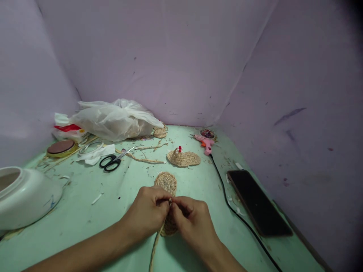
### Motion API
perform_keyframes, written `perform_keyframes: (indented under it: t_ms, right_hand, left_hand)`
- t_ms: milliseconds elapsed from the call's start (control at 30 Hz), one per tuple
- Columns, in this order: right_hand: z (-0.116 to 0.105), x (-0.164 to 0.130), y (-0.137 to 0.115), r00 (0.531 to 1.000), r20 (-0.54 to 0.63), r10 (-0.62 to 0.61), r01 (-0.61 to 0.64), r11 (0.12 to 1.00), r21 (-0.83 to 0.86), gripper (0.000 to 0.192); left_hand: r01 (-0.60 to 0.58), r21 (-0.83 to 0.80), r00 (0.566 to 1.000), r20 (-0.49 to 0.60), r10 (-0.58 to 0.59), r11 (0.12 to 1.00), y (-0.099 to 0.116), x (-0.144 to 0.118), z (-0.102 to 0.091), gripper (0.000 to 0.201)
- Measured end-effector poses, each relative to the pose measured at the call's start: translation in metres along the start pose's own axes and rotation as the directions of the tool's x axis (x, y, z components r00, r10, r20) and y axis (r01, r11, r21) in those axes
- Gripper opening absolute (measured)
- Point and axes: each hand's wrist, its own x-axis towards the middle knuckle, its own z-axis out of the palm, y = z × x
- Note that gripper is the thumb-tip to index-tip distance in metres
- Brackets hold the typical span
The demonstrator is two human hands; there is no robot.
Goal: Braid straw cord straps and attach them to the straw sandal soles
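My left hand and my right hand meet fingertip to fingertip over a flat oval sole of coiled jute rope that lies on the green table. Both hands pinch the same small bit of jute rope, whose loose end trails toward me under my left wrist. A finished jute slipper with a red bead rests further back, apart from my hands.
Black scissors, a pink glue gun with its black cord, a dark phone, a white bowl, a clear plastic bag, a tape roll and rope scraps lie around. Purple walls close the space in.
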Motion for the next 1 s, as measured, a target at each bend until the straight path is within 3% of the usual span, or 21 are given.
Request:
perform_keyframes:
  t_ms: [767,1000]
  right_hand:
    - [0.001,-0.0006,-0.0024,1.0,-0.001,0.012,-0.012,1.0,-0.012,0.025]
    - [-0.0032,0.001,-0.0005,0.999,-0.045,0.024,-0.026,0.998,-0.051,0.02]
  left_hand:
    - [0.068,0.001,0.996,-0.053,-0.067,0.998,0.0,0.0023,0.0035,0.023]
    - [0.06,-0.012,0.998,-0.013,-0.06,0.998,0.0018,0.0019,0.0016,0.023]
